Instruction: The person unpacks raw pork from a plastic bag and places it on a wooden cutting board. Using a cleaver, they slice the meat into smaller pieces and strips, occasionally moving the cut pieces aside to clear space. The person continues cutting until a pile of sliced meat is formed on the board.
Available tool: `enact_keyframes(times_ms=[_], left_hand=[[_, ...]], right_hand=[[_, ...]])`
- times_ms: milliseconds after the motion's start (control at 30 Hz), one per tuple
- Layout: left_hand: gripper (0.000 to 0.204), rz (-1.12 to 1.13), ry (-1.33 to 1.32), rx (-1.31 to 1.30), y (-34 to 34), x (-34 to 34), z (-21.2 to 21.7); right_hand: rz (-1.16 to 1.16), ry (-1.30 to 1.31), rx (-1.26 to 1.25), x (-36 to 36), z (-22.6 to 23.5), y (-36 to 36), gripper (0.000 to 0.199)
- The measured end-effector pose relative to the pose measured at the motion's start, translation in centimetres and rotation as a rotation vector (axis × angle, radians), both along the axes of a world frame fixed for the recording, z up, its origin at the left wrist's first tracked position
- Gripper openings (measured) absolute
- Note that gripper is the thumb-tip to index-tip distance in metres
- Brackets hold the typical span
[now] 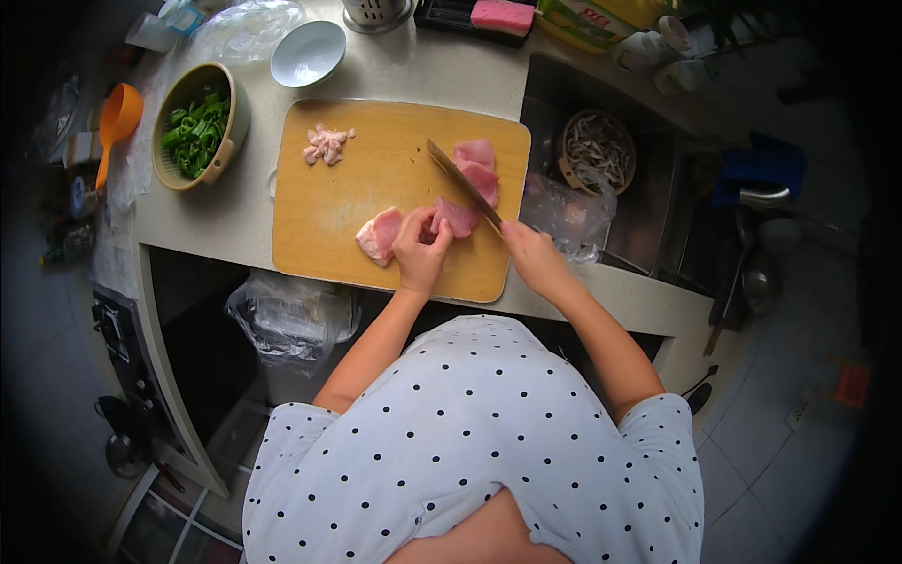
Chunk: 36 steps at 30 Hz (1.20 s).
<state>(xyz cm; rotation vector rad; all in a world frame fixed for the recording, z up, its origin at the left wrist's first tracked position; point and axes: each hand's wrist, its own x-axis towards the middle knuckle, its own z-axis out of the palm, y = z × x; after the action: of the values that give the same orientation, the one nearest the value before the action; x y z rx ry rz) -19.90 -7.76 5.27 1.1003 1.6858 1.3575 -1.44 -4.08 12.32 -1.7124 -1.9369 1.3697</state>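
My right hand (536,252) is wrapped round the handle of a kitchen knife (462,180), its blade slanting up and left over the wooden cutting board (324,202). With bent fingers my left hand (423,246) grips a piece of raw meat (457,217), close to the left of the blade. Beyond the knife lie pink meat slices (475,160), overlapping one another. A paler, fat-edged chunk of meat (378,237) rests just left of my left hand. Small whitish bits of fat (327,144) form a heap at the board's far left.
Left of the board stands a colander (232,150) of cut green peppers, with an orange ladle (117,117) farther left. A white bowl (308,54) is behind the board. To the right, the sink (648,202) holds a basket (631,155) of greyish strips; a plastic bag (573,221) lies at its edge.
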Motion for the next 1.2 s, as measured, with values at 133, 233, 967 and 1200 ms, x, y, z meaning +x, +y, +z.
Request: enact_keyframes(times_ms=[133, 233, 967, 1200], left_hand=[[0.017, 0.047, -0.211, -0.101, 0.1, 0.2, 0.2], [0.017, -0.011, -0.125, -0.019, 0.8, 0.1, 0.1], [0.011, 0.006, -0.104, 0.08, 1.8, 1.0, -1.2], [0.012, 0.067, 0.015, 0.117, 2.2, 1.2, -0.5]], right_hand=[[-0.012, 0.028, -0.029, 1.4, 1.5, -2.3, 0.039], [-0.079, 0.097, -0.163, 0.7, 1.4, -2.5, 0.042], [-0.063, -0.01, -0.19, 0.0, 9.6, -4.5, 0.041], [-0.084, -0.034, -0.195, -0.9, 8.4, -4.5, 0.041]])
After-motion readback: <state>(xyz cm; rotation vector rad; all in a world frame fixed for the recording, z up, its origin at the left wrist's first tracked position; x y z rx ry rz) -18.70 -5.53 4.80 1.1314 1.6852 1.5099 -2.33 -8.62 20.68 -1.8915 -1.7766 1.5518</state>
